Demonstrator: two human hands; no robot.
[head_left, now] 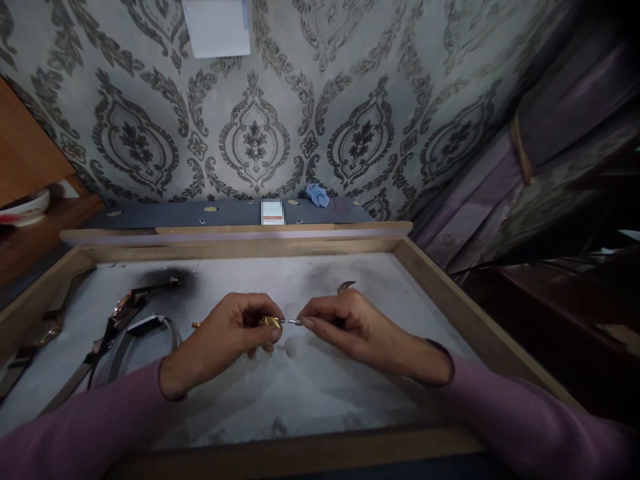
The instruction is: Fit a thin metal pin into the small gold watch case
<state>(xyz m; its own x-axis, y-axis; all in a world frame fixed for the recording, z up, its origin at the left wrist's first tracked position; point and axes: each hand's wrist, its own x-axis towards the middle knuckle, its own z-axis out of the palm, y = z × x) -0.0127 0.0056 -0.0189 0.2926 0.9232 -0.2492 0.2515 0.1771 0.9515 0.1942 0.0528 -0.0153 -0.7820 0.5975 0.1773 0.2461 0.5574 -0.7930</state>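
My left hand (227,330) is closed on a small gold-coloured watch (270,325), gripping it between thumb and fingers above the white tray surface. Another bit of gold metal (196,325) shows behind that hand; whether it belongs to the watch I cannot tell. Opposite it, the thumb and index finger of my right hand (363,330) pinch a thin silver metal piece (294,322). Its narrow tip points left at the watch's edge; whether they touch is unclear. A dark curved blade-like piece (347,287) pokes up just beyond my right knuckles, its lower part hidden.
Several wristwatches lie at the left, including a rose-gold one (121,305) and one with a dark rectangular face (143,325). A raised wooden rim (440,287) surrounds the white surface. Behind it are a small box (273,211) and a crumpled blue cloth (317,195).
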